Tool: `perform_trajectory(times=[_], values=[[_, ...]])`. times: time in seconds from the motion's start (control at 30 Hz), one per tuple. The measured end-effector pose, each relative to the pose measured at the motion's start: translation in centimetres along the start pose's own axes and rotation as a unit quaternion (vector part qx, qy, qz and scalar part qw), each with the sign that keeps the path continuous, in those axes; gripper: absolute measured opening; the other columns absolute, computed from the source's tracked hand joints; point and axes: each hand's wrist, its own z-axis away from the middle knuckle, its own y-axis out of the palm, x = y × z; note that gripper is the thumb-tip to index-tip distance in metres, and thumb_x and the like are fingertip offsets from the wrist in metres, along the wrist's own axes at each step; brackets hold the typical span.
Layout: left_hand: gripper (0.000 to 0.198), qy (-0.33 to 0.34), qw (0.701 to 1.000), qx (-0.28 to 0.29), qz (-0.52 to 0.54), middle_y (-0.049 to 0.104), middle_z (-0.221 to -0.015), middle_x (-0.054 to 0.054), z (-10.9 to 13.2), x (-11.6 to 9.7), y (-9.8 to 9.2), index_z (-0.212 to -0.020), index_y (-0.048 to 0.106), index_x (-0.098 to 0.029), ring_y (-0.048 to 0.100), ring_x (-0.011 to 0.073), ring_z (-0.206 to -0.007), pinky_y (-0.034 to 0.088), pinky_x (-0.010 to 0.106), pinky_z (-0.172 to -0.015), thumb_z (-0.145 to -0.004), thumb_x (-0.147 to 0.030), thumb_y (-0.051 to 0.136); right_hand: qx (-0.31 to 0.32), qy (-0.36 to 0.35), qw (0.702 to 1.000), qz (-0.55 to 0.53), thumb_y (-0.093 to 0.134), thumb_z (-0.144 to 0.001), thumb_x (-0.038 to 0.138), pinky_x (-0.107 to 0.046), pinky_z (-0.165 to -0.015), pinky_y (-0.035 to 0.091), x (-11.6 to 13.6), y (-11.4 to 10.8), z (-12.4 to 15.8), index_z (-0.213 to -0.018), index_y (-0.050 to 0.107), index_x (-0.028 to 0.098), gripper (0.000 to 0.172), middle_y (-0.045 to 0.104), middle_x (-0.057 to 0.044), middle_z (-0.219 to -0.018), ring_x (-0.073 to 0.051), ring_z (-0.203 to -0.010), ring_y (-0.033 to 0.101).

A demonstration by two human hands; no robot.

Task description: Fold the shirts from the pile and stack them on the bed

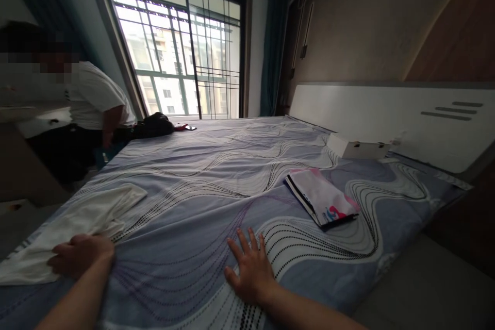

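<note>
On the near left part of the bed, my left hand rests on a crumpled white cloth, its fingers curled at the cloth's near edge; whether they pinch the fabric is hard to see. My right hand lies flat on the patterned bedsheet at the near middle, fingers spread, holding nothing. Beyond it to the right is a folded pink and white item with a black edge.
A white box sits near the headboard. At the far left, a person in a white shirt bends beside the bed. A black bundle and a phone lie at the bed's far edge.
</note>
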Motion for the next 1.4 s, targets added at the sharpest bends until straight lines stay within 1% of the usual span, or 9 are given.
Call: perform_trajectory(times=[0.1, 0.3, 0.53, 0.73, 0.87, 1.17, 1.27, 1.33, 1.4], values=[[0.052, -0.077, 0.993, 0.050, -0.075, 0.055, -0.135, 0.015, -0.8, -0.4, 0.1, -0.128, 0.049, -0.015, 0.055, 0.0338, -0.116, 0.054, 0.047, -0.083, -0.082, -0.037, 0.040, 0.005, 0.001, 1.000, 0.007, 0.045, -0.095, 0.055, -0.064, -0.121, -0.002, 0.1, -0.1, -0.2, -0.158, 0.024, 0.037, 0.069, 0.006, 0.001, -0.168, -0.034, -0.154, -0.003], [0.041, 0.112, 0.982, 0.026, -0.152, 0.062, -0.124, 0.015, 3.6, -1.6, -1.4, -0.120, 0.056, -0.010, 0.055, 0.0299, -0.114, 0.048, 0.044, -0.084, -0.092, -0.021, 0.029, 0.011, 0.007, 1.000, 0.013, 0.044, -0.094, 0.058, -0.062, -0.120, -0.003, 0.3, -0.3, -0.3, -0.158, 0.026, 0.034, 0.071, 0.008, -0.002, -0.168, -0.034, -0.154, -0.003], [0.038, 0.392, 0.910, 0.011, -0.134, 0.064, -0.097, 0.018, 18.9, -3.4, -7.3, -0.099, 0.063, -0.007, 0.055, 0.0337, -0.100, 0.040, 0.047, -0.084, -0.095, -0.017, 0.027, 0.002, 0.005, 1.000, 0.017, 0.040, -0.093, 0.065, -0.060, -0.120, -0.006, 0.1, -0.1, -0.1, -0.157, 0.029, 0.032, 0.072, 0.011, -0.003, -0.168, -0.033, -0.154, 0.000], [0.031, 0.489, 0.868, 0.081, 0.022, 0.062, -0.096, 0.015, 33.7, -2.3, -12.2, -0.100, 0.064, -0.014, 0.053, 0.0323, -0.099, 0.040, 0.049, -0.087, -0.094, -0.014, 0.033, -0.042, 0.007, 0.999, 0.009, 0.042, -0.096, 0.049, -0.053, -0.122, -0.003, -0.3, 0.4, 0.1, -0.157, 0.031, 0.018, 0.069, 0.027, -0.007, -0.165, -0.030, -0.153, 0.011], [0.036, 0.493, 0.842, 0.143, 0.167, 0.061, -0.095, 0.011, 38.8, 0.5, -14.0, -0.105, 0.063, -0.020, 0.054, 0.0279, -0.095, 0.044, 0.046, -0.087, -0.089, -0.006, 0.034, -0.074, -0.001, 0.997, -0.033, 0.034, -0.102, 0.035, -0.040, -0.121, 0.011, -0.9, 0.1, 0.3, -0.139, 0.056, 0.024, 0.045, 0.055, -0.004, -0.147, -0.022, -0.142, 0.036], [0.019, 0.467, 0.744, 0.336, 0.340, 0.067, -0.094, 0.007, 40.1, 4.3, -18.4, -0.091, 0.064, -0.026, 0.061, 0.0231, -0.095, 0.052, 0.040, -0.087, -0.094, -0.033, 0.047, -0.066, -0.001, 0.994, -0.087, 0.055, -0.093, 0.049, -0.031, -0.099, 0.036, -1.5, -0.4, 1.8, -0.089, 0.076, 0.021, 0.035, 0.074, -0.004, -0.096, -0.021, -0.103, 0.059], [0.033, 0.315, 0.799, 0.288, 0.423, 0.067, -0.088, 0.006, 37.7, 4.6, -17.5, -0.081, 0.063, -0.023, 0.064, 0.0215, -0.088, 0.054, 0.037, -0.082, -0.094, -0.048, 0.045, -0.051, 0.003, 0.991, -0.120, 0.052, -0.093, 0.037, -0.030, -0.100, 0.037, -1.6, 0.1, 3.9, -0.087, 0.075, 0.022, 0.028, 0.075, -0.003, -0.091, -0.019, -0.097, 0.062], [0.035, 0.174, 0.864, 0.198, 0.430, 0.069, -0.095, 0.008, 35.6, 4.9, -16.3, -0.092, 0.065, -0.021, 0.064, 0.0228, -0.091, 0.055, 0.038, -0.083, -0.093, -0.050, 0.044, -0.040, 0.013, 0.985, -0.166, 0.047, -0.093, 0.033, -0.029, -0.094, 0.042, -2.7, 0.0, 5.6, -0.088, 0.075, 0.021, 0.031, 0.075, -0.003, -0.088, -0.019, -0.089, 0.064], [0.038, 0.135, 0.890, 0.148, 0.409, 0.069, -0.107, 0.010, 34.1, 5.0, -15.2, -0.108, 0.066, -0.020, 0.065, 0.0246, -0.099, 0.055, 0.041, -0.089, -0.091, -0.046, 0.045, -0.050, 0.056, 0.975, -0.208, 0.044, -0.092, 0.034, -0.028, -0.083, 0.047, -4.3, -0.7, 7.1, -0.094, 0.074, 0.020, 0.032, 0.075, -0.004, -0.090, -0.020, -0.085, 0.065]])
